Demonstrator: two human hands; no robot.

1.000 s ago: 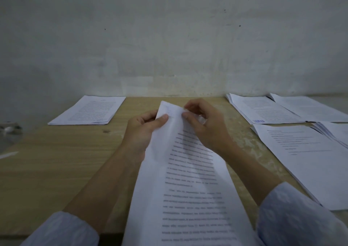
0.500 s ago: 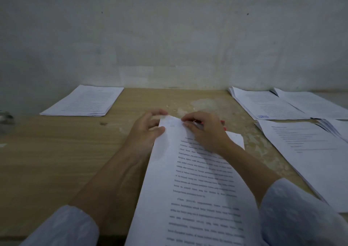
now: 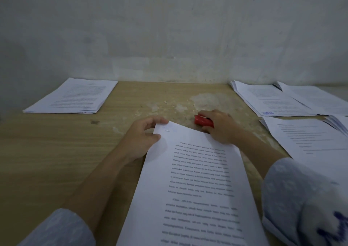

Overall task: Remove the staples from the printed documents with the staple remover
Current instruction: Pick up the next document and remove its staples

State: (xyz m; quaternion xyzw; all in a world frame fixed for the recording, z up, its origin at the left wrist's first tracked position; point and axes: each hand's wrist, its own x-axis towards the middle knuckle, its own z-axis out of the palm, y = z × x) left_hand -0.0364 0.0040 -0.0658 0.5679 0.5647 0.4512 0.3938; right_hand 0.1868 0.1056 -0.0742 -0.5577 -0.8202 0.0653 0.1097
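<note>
A: Where is the document (image 3: 195, 185) seen?

B: It is laid flat on the table (image 3: 56, 161), near the front edge, with printed text face up. Its top left corner is pinched by the left hand (image 3: 140, 138), thumb on top and fingers curled behind the corner.

A: And the remover (image 3: 203, 122)?

B: It is found just beyond the document's top right corner, red, resting on the table. It is gripped by the right hand (image 3: 220, 127), whose fingers are curled over its near end; the heel of that hand is rested on the paper.

A: What else is shown?

B: One stack (image 3: 73, 97) is placed at the far left by the wall (image 3: 169, 29). More papers (image 3: 293, 102) are spread at the right, overlapping. Pale sleeves (image 3: 293, 198) are seen on both forearms.
</note>
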